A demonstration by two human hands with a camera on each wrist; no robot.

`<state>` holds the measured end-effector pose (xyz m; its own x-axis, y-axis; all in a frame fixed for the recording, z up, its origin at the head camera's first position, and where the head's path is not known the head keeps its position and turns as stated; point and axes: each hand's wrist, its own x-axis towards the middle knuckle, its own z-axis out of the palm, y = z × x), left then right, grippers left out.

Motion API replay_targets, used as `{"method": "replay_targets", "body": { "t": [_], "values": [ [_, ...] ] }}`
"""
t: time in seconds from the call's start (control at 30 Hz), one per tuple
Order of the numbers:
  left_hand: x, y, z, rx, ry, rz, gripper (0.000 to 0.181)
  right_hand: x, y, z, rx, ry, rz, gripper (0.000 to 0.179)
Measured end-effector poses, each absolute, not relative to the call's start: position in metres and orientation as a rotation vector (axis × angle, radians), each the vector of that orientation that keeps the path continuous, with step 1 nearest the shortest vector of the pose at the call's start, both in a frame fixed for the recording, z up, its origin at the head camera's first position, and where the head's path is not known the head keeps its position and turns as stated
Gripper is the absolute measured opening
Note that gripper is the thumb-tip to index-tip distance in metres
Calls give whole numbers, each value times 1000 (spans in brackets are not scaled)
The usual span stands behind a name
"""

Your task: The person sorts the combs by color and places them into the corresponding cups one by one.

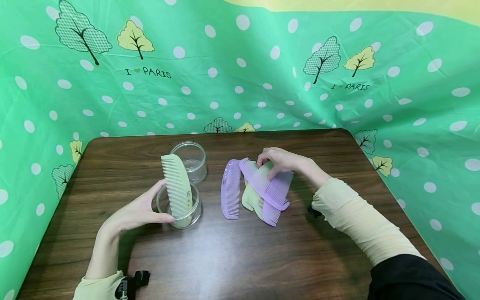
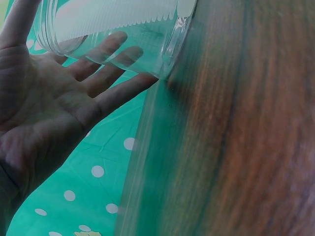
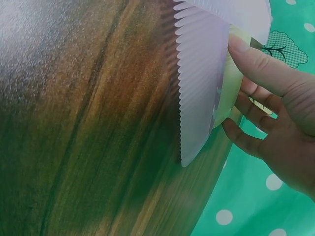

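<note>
A clear round jar (image 1: 198, 210) stands on the table with a light green comb (image 1: 176, 183) upright and slightly tilted inside it. My left hand (image 1: 136, 211) holds this jar from the left, its thumb at the near side; in the left wrist view several fingers (image 2: 125, 93) lie along the jar's wall. Over to the right, my right hand (image 1: 279, 160) is at a pile of overlapping combs. It pinches a green comb (image 3: 231, 83) there by the edge. A purple comb (image 1: 262, 186) lies across the pile's top, and another purple comb (image 1: 283, 183) lies lower.
Behind the held jar stands a second clear jar (image 1: 200, 171). One separate purple comb (image 1: 230, 189) lies left of the pile. The brown wooden table (image 1: 240, 258) meets a green dotted cloth (image 1: 240, 71) at the back and sides.
</note>
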<state>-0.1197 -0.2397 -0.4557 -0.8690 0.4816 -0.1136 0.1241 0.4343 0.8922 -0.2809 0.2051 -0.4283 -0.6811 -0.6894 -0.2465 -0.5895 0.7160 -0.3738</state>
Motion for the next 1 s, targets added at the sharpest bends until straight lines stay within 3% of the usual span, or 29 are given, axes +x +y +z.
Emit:
{"method": "replay_targets", "body": {
  "t": [1.0],
  "values": [
    [-121,-239,-456,522,2330,1411,91,-287,211,-429,-885,2499,-445,32]
  ]
}}
